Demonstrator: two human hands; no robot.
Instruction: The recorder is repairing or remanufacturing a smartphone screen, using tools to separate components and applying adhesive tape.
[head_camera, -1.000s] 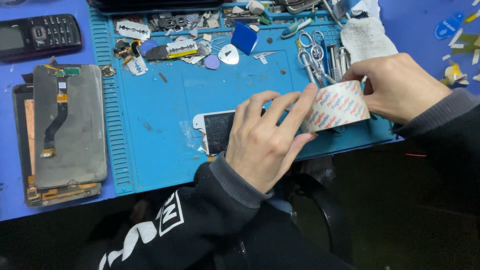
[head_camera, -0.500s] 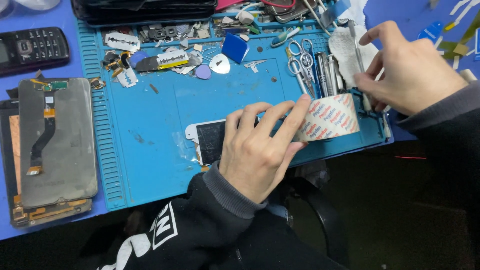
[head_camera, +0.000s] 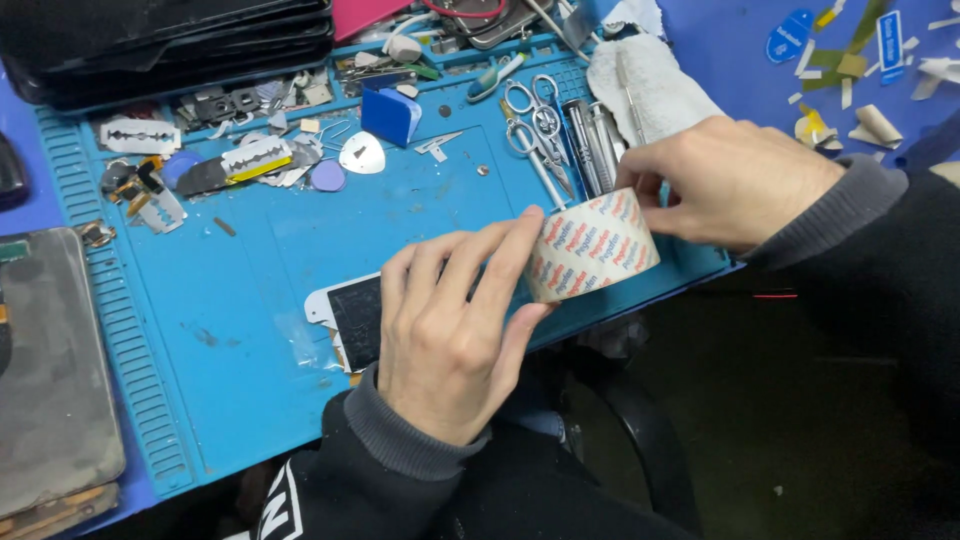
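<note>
Both hands grip a glossy tape roll (head_camera: 592, 246) printed in red, at the blue silicone mat's (head_camera: 250, 330) near edge: left hand (head_camera: 450, 335) with fingers flat along its side, right hand (head_camera: 735, 180) curled, pinching its far rim. Steel scissors (head_camera: 535, 125) lie just beyond.

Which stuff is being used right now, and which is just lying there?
In use:
tape roll, held by left hand and right hand
phone, under the left hand

Lying about:
scissors
razor blades
white cloth
</note>
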